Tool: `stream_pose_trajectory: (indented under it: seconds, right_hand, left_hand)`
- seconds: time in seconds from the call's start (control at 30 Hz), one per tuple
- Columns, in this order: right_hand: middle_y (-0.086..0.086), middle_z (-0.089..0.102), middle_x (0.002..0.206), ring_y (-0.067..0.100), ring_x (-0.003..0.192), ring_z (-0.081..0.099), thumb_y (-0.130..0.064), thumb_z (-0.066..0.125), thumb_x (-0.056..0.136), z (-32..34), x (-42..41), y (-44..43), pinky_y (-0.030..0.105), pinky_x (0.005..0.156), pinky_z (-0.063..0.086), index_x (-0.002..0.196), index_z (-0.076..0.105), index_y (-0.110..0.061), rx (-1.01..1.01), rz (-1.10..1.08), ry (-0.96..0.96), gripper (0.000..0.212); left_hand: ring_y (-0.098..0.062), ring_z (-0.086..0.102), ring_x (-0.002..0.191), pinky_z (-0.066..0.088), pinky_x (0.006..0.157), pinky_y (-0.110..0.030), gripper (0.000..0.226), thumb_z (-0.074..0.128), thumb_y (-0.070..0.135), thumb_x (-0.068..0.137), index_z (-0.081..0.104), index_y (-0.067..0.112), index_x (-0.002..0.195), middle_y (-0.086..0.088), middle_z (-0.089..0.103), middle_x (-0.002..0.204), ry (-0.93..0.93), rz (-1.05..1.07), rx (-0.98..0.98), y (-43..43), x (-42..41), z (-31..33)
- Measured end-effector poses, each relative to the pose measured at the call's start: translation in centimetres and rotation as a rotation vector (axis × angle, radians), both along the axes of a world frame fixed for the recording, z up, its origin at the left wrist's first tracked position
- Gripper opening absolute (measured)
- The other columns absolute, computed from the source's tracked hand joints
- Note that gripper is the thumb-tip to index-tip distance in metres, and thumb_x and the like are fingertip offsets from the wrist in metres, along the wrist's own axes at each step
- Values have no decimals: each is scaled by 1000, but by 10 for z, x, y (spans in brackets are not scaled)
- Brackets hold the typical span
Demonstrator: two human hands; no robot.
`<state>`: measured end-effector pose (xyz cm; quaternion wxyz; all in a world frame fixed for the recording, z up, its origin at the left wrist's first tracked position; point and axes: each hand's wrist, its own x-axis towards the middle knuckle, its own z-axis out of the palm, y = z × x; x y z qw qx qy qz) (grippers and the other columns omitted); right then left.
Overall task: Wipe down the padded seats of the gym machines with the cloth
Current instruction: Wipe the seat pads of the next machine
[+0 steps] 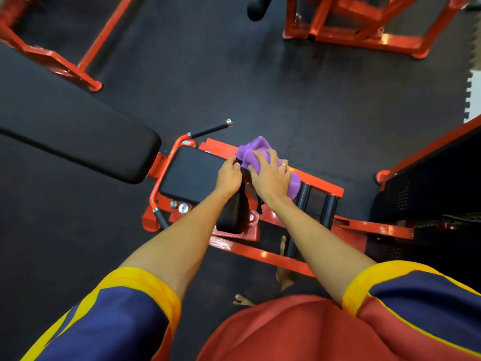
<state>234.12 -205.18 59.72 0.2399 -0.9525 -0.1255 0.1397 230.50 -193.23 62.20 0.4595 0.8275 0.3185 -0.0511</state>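
Note:
A purple cloth lies bunched on a black pad of an orange-framed machine, just right of the square black seat pad. My right hand lies on top of the cloth with fingers spread, pressing it down. My left hand grips the upper edge of a narrow black pad next to the cloth. The long black back pad stretches away to the left.
The machine's orange frame runs across the dark rubber floor, with black foot rollers to the right. More orange machines stand at the top left and top right. A black-padded machine is at the right. My bare feet stand beside the frame.

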Motion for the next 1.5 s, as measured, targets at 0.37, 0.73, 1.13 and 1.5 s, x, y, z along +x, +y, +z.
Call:
stream_pose_trajectory:
  seconds: [0.37, 0.73, 1.13, 1.5]
  right_hand:
    - [1, 39, 142, 35, 112, 53, -45, 58, 98, 43, -81, -25, 45, 87, 50, 136, 50, -30, 199, 95, -38, 42]
    - [-3, 39, 139, 29, 118, 59, -62, 72, 83, 118, -148, 57, 44, 97, 50, 143, 43, -38, 291, 484, 29, 70]
    - [4, 49, 112, 32, 107, 53, -45, 67, 91, 161, -271, 243, 47, 85, 49, 107, 57, -20, 299, 963, -41, 31]
    - [-1, 68, 93, 25, 86, 62, -45, 72, 88, 182, -366, 418, 35, 69, 45, 94, 57, -17, 417, 1098, 167, 32]
  left_hand:
    - [-11, 62, 95, 48, 79, -18, 28, 69, 25, 97, 56, 11, 118, 1, 63, 110, -199, 94, -282, 4, -75, 29]
    - [-12, 62, 72, 47, 57, -29, 19, 70, 16, 95, 52, 20, 96, -6, 63, 88, -389, 221, -430, 101, -216, 96]
    - [-13, 38, 67, 33, 62, -28, 30, 65, 12, 95, 41, 21, 78, 1, 45, 73, -407, 647, 17, 217, -391, 142]
    - [-13, 56, 98, 41, 88, -26, 26, 48, 0, 96, 55, 23, 105, 11, 61, 107, -436, 909, 294, 327, -497, 159]
